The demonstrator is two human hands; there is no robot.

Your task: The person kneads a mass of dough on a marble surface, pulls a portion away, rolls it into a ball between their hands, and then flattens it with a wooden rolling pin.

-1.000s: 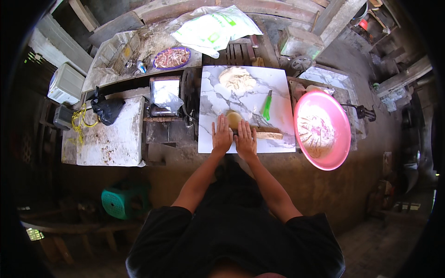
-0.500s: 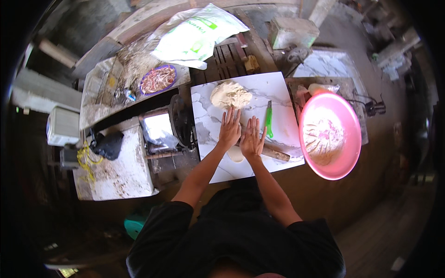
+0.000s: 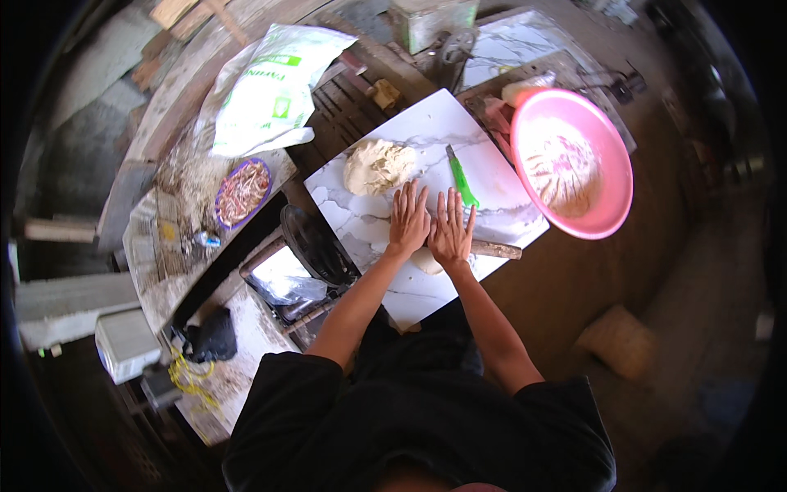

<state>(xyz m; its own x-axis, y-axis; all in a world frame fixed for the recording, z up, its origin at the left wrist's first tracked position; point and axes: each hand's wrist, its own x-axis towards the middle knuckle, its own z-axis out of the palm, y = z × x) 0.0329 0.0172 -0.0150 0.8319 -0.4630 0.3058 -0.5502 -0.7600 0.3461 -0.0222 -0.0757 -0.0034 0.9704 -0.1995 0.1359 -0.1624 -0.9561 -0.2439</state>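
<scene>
My left hand (image 3: pixel 408 220) and my right hand (image 3: pixel 450 230) lie side by side, flat, fingers stretched out and thumbs close together. Both are over a wooden rolling pin (image 3: pixel 498 249), whose right end sticks out past my right hand; its other end is hidden. A small flattened piece of dough (image 3: pixel 426 261) shows under my wrists on the marble-patterned board (image 3: pixel 410 302). Beyond my left fingertips sits a larger, rough lump of dough (image 3: pixel 379 166). A green utility knife (image 3: pixel 463 179) with its blade out lies just beyond my right fingertips.
At the board's right stands a pink basin (image 3: pixel 518 135) with flour inside. To the left are a machine with a black wheel (image 3: pixel 308 243) and a purple-rimmed dish (image 3: pixel 220 201) of thin strips. A white sack (image 3: pixel 264 94) lies at the far left, a white container (image 3: pixel 129 343) nearer.
The whole view has turned, so the board and basin appear tilted. My hands remain flat and spread over the rolling pin; the dough lump and knife keep their places on the board.
</scene>
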